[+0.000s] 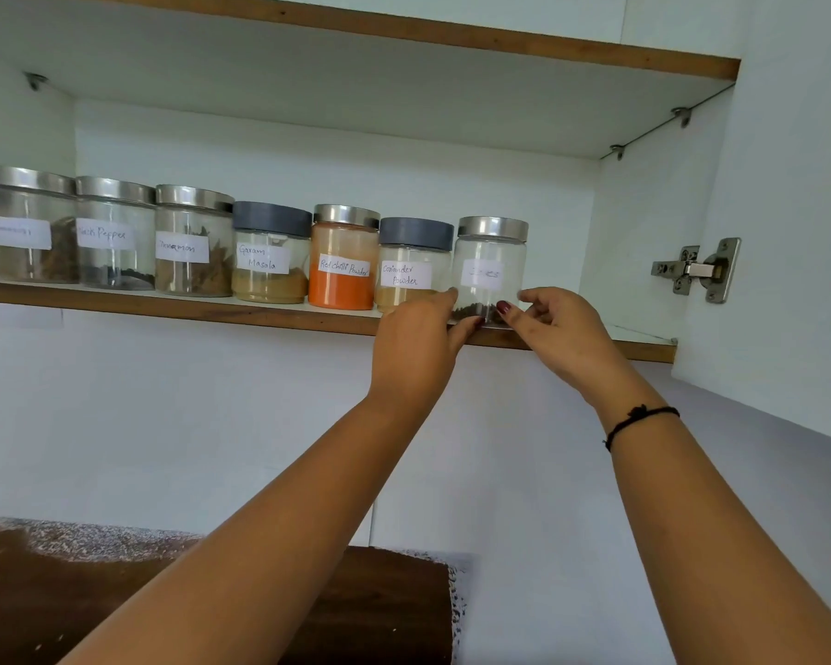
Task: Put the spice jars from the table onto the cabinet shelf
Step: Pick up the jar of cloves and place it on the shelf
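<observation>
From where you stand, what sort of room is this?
Probably a home kitchen: a cabinet shelf of labelled spice jars like the red chilli powder jar, a door hinge, and the left hand and right hand holding the rightmost jar.

Bright even light, soft shade beneath upper shelf [356, 88], glints on steel lids [492, 228], rightmost label [483, 273] blurred, edges bowing wide-angle

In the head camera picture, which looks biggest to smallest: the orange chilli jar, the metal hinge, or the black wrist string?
1. red chilli powder jar
2. metal hinge, a bit smaller
3. black wrist string, smallest, though nearer the camera
</observation>
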Tool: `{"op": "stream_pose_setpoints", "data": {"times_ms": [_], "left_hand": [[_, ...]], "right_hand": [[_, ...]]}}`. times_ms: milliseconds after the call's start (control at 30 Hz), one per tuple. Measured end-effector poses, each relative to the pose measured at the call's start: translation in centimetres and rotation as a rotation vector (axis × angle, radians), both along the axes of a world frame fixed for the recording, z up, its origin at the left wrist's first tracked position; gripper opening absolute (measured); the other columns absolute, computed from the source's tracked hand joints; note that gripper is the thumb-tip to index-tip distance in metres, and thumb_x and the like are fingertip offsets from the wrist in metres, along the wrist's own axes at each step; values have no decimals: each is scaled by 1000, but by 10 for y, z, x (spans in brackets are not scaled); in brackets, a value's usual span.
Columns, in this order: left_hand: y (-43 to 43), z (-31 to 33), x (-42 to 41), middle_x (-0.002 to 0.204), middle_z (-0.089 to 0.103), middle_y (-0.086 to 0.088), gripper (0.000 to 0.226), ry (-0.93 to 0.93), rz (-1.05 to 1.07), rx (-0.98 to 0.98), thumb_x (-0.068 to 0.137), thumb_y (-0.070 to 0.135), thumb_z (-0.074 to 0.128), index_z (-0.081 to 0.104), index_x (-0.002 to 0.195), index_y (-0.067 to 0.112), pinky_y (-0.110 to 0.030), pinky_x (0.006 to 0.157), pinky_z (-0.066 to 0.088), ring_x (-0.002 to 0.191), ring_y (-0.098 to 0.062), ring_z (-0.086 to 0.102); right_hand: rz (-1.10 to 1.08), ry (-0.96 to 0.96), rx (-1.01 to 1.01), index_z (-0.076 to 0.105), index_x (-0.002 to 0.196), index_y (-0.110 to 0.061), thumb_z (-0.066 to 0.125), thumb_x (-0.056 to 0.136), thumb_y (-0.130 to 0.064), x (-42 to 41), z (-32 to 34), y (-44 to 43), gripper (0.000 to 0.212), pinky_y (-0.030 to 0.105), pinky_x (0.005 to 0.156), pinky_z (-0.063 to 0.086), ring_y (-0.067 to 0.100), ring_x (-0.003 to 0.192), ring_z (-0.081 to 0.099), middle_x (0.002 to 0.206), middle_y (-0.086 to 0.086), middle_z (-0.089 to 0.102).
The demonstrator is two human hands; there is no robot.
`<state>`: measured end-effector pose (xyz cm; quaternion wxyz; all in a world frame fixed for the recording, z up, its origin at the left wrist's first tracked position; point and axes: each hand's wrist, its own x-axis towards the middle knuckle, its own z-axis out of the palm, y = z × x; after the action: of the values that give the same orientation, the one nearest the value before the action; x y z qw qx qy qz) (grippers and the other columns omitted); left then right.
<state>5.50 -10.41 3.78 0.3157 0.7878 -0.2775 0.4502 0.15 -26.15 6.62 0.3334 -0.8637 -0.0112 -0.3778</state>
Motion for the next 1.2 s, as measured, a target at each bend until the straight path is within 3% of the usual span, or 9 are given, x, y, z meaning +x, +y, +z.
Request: {"op": "stream_pose_setpoints", "data": {"times_ms": [300, 467, 633, 833, 1000, 1200], "left_hand": [[-3, -1, 1, 115, 71, -8, 48, -35, 69, 73, 101, 41, 51, 53, 141, 15, -37, 89, 55, 103, -23, 67], [-4, -1, 3, 117, 69, -7, 51, -40, 116, 114, 103, 42, 46, 44, 148, 17, -35, 87, 55, 103, -21, 66], [-3, 0, 4, 123, 67, -5, 50, -59, 119, 180, 105, 38, 41, 37, 152, 21, -36, 88, 54, 106, -21, 64], [-1, -1, 7, 123, 67, -6, 46, -65, 101, 190, 105, 34, 44, 45, 148, 19, -38, 88, 55, 106, -22, 65], [0, -4, 8, 108, 72, -5, 32, -117, 66, 156, 105, 31, 47, 65, 127, 17, -39, 82, 56, 94, -21, 67], [5, -7, 10, 90, 71, -3, 26, -127, -77, 33, 103, 27, 51, 73, 112, 16, -34, 69, 54, 79, -19, 65]], "right_hand": [[-81, -22, -49, 53, 137, -9, 58, 94, -46, 9, 1, 3, 58, 25, 86, 42, 16, 95, 56, 102, 5, 62], [-189, -30, -158, 55, 137, -12, 57, 92, -51, 23, -1, 3, 59, 31, 88, 45, 27, 107, 60, 117, 14, 63], [-241, -9, -167, 55, 138, -14, 57, 91, -53, 28, -1, 4, 61, 36, 93, 49, 30, 108, 60, 120, 17, 62], [-286, -42, -149, 56, 135, -7, 59, 92, -48, 26, -2, 9, 59, 34, 101, 42, 31, 121, 54, 135, 17, 54], [-357, -153, -106, 63, 115, -2, 66, 88, -48, 25, -9, 11, 54, 26, 83, 40, 28, 107, 58, 117, 15, 59], [-327, -242, -71, 61, 85, -5, 64, 90, -47, 25, -13, 10, 42, 28, 69, 40, 18, 82, 54, 92, 9, 61]]}}
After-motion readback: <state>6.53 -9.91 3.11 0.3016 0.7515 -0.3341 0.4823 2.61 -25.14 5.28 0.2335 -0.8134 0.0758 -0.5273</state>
